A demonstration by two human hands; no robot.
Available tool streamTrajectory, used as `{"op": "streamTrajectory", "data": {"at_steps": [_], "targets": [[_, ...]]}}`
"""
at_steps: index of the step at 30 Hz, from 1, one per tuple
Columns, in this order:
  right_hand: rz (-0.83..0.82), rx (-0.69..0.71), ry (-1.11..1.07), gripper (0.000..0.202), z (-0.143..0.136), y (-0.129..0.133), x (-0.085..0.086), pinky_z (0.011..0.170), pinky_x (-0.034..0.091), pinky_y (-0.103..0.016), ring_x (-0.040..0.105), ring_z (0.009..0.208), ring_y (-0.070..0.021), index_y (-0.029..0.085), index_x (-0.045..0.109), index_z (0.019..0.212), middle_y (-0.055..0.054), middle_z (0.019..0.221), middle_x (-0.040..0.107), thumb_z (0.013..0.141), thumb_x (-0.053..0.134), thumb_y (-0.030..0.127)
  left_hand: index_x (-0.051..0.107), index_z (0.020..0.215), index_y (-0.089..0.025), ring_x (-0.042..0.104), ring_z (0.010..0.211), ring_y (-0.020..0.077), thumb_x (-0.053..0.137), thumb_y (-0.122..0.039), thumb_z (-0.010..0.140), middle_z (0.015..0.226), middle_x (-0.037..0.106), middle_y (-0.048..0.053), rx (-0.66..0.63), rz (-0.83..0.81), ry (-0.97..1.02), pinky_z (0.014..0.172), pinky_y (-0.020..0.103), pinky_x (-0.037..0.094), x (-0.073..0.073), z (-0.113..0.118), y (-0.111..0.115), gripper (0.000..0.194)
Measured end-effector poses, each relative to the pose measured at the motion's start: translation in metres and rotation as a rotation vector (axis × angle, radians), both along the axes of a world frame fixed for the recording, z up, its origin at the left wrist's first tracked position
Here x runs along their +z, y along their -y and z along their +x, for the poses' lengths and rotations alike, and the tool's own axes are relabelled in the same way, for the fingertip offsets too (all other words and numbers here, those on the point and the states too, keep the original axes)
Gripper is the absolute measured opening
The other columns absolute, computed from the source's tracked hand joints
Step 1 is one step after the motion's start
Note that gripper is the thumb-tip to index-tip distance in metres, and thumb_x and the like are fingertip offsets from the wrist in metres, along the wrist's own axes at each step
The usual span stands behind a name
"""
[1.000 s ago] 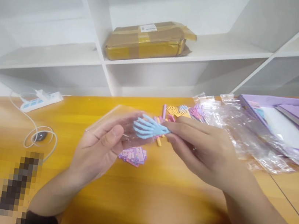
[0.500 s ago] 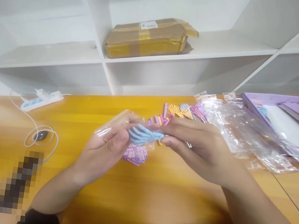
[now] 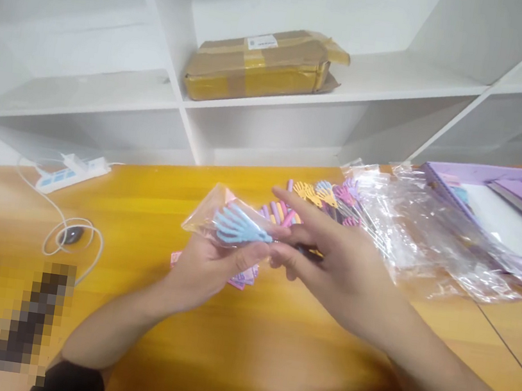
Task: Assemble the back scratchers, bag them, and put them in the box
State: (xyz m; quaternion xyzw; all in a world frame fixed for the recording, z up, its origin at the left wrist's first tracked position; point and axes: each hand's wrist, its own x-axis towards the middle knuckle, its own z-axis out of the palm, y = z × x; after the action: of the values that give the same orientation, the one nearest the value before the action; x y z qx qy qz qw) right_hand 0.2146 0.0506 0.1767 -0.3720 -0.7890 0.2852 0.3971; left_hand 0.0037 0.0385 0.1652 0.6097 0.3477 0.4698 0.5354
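Note:
A light-blue, hand-shaped back scratcher [image 3: 240, 225] lies in a clear plastic bag [image 3: 200, 213] above the table, its finger end pointing left. My left hand [image 3: 206, 275] grips the bag and scratcher from below, thumb across the front. At the neck of the scratcher, my right hand [image 3: 343, 265] pinches with thumb and fingers, its index finger raised; a dark rod-like part shows beneath its fingers. Under the hands lie printed purple-pink cards [image 3: 246, 276], partly covered. Just behind are several coloured handle pieces [image 3: 278, 213].
Several yellow, pink and blue scratchers [image 3: 326, 195] lie behind my right hand. Clear plastic bags [image 3: 431, 226] spread to the right, beside a purple box [image 3: 488, 168]. A power strip [image 3: 74, 174] and coiled cable [image 3: 101, 244] are left. A taped carton [image 3: 258, 75] sits on the shelf.
My left hand has shifted right and lower along the scratcher, so more of the bag and blue head shows. The right hand has turned, its index finger now lifted.

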Motion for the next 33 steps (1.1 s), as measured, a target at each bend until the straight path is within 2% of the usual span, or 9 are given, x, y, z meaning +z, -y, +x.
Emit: {"op": "streamTrajectory", "data": {"at_steps": [2,4,7,10,15,20,26,30,33], "targets": [[-0.057,0.005,0.038,0.065,0.001,0.0,0.0,0.066,0.051,-0.023,0.064,0.065,-0.0092,0.018,0.038,0.164,0.001,0.087,0.077,0.107,0.061,0.041,0.082,0.11,-0.021,0.075,0.083,0.0187,0.072,-0.038,0.1,0.089,0.079,0.007,0.029,0.016,0.022,0.084,0.033,0.063,-0.002,0.002,-0.003,0.022],[-0.093,0.023,0.11,0.062,0.007,-0.002,0.003,0.064,0.049,-0.023,0.063,0.067,-0.0098,0.021,0.042,0.159,0.0,0.091,0.076,0.106,0.061,0.047,0.081,0.106,-0.02,0.074,0.082,0.018,0.073,-0.039,0.099,0.091,0.078,0.007,0.128,0.037,0.105,0.077,0.031,0.063,-0.002,0.0,-0.008,0.022],[-0.113,0.036,0.229,0.035,0.017,-0.008,0.011,0.065,0.046,-0.024,0.063,0.075,-0.0108,0.022,0.065,0.126,-0.001,0.093,0.073,0.108,0.056,0.05,0.078,0.105,-0.021,0.07,0.075,0.0128,0.08,-0.036,0.094,0.096,0.076,0.005,0.338,0.074,0.267,0.068,0.024,0.06,0.006,-0.009,-0.02,0.019],[0.01,-0.015,0.264,0.032,0.022,-0.012,0.013,0.068,0.044,-0.025,0.06,0.077,-0.0112,0.019,0.066,0.098,-0.003,0.091,0.068,0.112,0.048,0.041,0.076,0.114,-0.023,0.066,0.07,0.0094,0.088,-0.03,0.086,0.086,0.071,0.0,0.418,0.085,0.35,0.066,0.02,0.058,0.014,-0.018,-0.029,0.03],[0.343,-0.098,0.264,0.024,0.015,-0.011,0.008,0.069,0.044,-0.025,0.058,0.08,-0.0111,0.016,0.07,0.114,-0.003,0.092,0.064,0.112,0.049,0.026,0.073,0.124,-0.023,0.065,0.073,0.0109,0.088,-0.026,0.086,0.082,0.069,-0.001,0.376,0.042,0.256,0.066,0.02,0.056,0.009,-0.018,-0.029,0.041],[0.525,-0.182,0.249,0.024,0.007,-0.003,0.004,0.069,0.047,-0.023,0.063,0.078,-0.0091,0.011,0.07,0.126,-0.003,0.093,0.069,0.108,0.057,0.019,0.074,0.124,-0.025,0.068,0.082,0.0122,0.085,-0.028,0.09,0.091,0.071,0.001,0.279,-0.021,0.239,0.075,0.022,0.058,-0.006,-0.013,-0.025,0.036],[0.517,-0.274,0.331,0.032,0.003,0.006,-0.004,0.059,0.044,-0.023,0.064,0.068,-0.0095,0.017,0.059,0.141,-0.002,0.095,0.075,0.111,0.052,0.025,0.076,0.119,-0.025,0.067,0.076,0.0125,0.081,-0.029,0.094,0.088,0.071,0.001,0.126,-0.06,0.237,0.07,0.024,0.056,-0.012,-0.003,-0.021,0.026],[0.507,-0.364,0.365,0.022,0.001,0.006,-0.01,0.052,0.036,-0.023,0.061,0.06,-0.0101,0.02,0.058,0.128,-0.001,0.089,0.073,0.111,0.051,0.033,0.075,0.119,-0.024,0.067,0.076,0.0135,0.081,-0.03,0.093,0.086,0.071,0.001,0.085,-0.075,0.237,0.072,0.026,0.055,-0.013,-0.001,-0.021,0.027],[0.507,-0.331,0.353,0.016,-0.002,0.004,-0.012,0.052,0.034,-0.022,0.06,0.059,-0.0091,0.02,0.054,0.116,0.0,0.087,0.07,0.111,0.052,0.036,0.075,0.119,-0.024,0.068,0.078,0.0134,0.082,-0.029,0.092,0.088,0.071,0.001,0.049,-0.103,0.244,0.074,0.026,0.056,-0.013,-0.001,-0.022,0.028]]}}
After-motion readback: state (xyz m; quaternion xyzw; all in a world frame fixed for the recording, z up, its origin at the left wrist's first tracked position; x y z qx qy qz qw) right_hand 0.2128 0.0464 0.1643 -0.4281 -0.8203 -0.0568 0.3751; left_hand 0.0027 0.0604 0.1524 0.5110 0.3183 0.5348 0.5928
